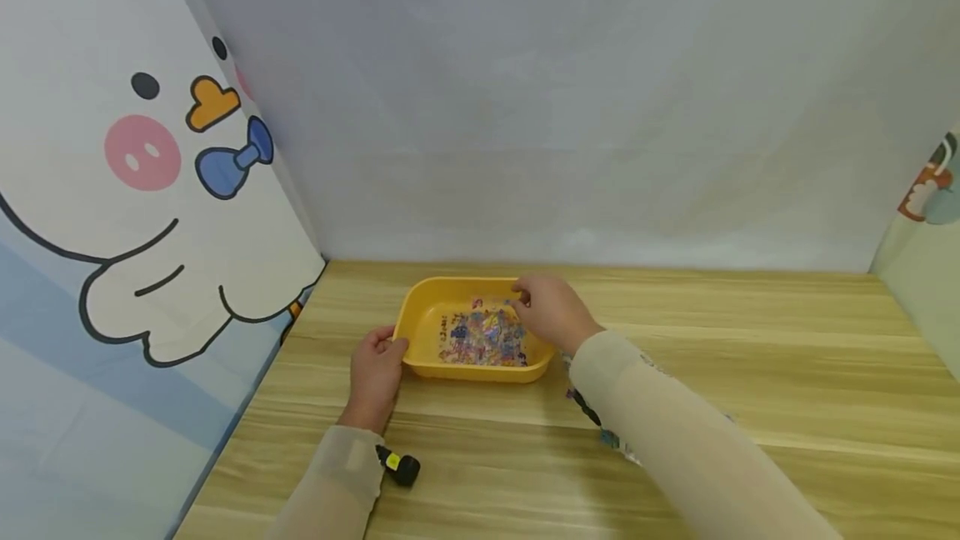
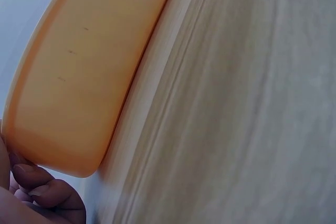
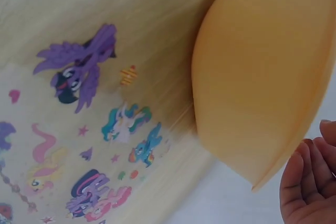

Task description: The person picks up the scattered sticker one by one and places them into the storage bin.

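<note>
Centrally on a pale wood-grain table (image 1: 750,373) sits a smooth yellow plastic tray (image 1: 420,332), rectangular with rounded corners (colourful stickers heaped inside). Left hand (image 1: 375,373) grips its left rim, fingers curled beneath. Right hand (image 1: 551,311) hovers at the far right rim, fingertips pinched together; whether they hold anything, I cannot tell.
</note>
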